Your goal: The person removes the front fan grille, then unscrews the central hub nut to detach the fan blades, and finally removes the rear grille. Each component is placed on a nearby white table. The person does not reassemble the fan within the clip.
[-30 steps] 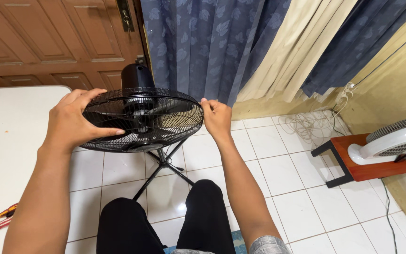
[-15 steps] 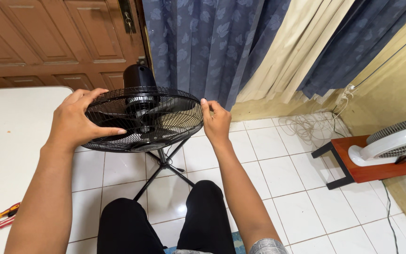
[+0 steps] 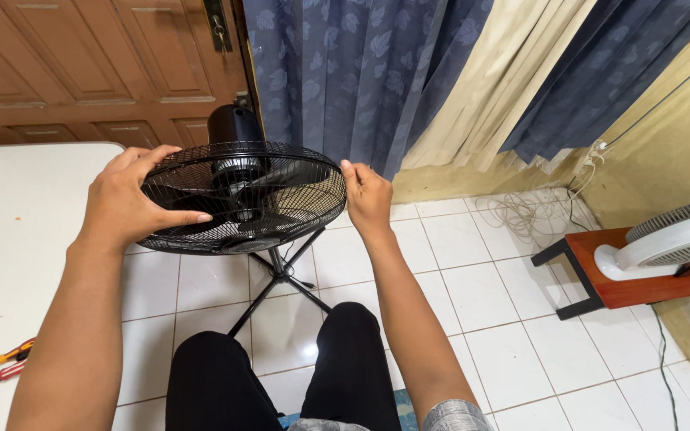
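A black pedestal fan (image 3: 257, 195) stands on the white tiled floor in front of me, its wire grille facing me and its black motor housing (image 3: 233, 128) behind. My left hand (image 3: 133, 199) lies spread over the grille's left side, thumb across the wires. My right hand (image 3: 367, 195) pinches the grille's right rim with its fingertips. Black blades show through the grille. The fan's crossed black legs (image 3: 277, 283) are below it. My knees in black trousers are at the bottom.
A white table (image 3: 17, 231) is at my left with red and yellow screwdrivers (image 3: 1, 363) near its front edge. A brown wooden door and blue and cream curtains are behind. At right a white fan (image 3: 664, 243) rests on a red-topped stool (image 3: 600, 275), near a coiled cable.
The fan grille has tilted and lifted slightly between my hands. Both hands keep their hold on its rim.
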